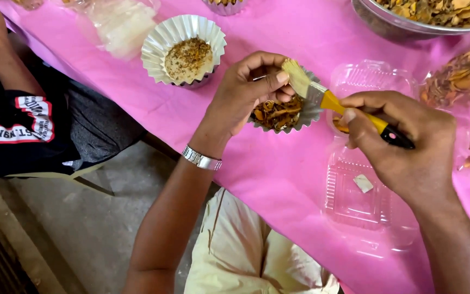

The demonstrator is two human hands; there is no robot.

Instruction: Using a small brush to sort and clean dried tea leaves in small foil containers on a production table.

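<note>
My right hand (406, 144) grips a small paintbrush (333, 100) with a yellow handle, black tip and pale bristles. The bristles point up and left, touching the thumb of my left hand (246, 90). My left hand, with a metal watch band at the wrist, holds the rim of a silver foil cup (284, 117) filled with brown and orange dried pieces. The cup rests on the pink table cover (278, 174).
A second foil cup (183, 49) with brown crumbs stands to the left. An open clear plastic clamshell box (363, 179) lies under my right hand. A metal bowl (409, 19) of dried pieces sits at the top right. Another person sits at the left edge.
</note>
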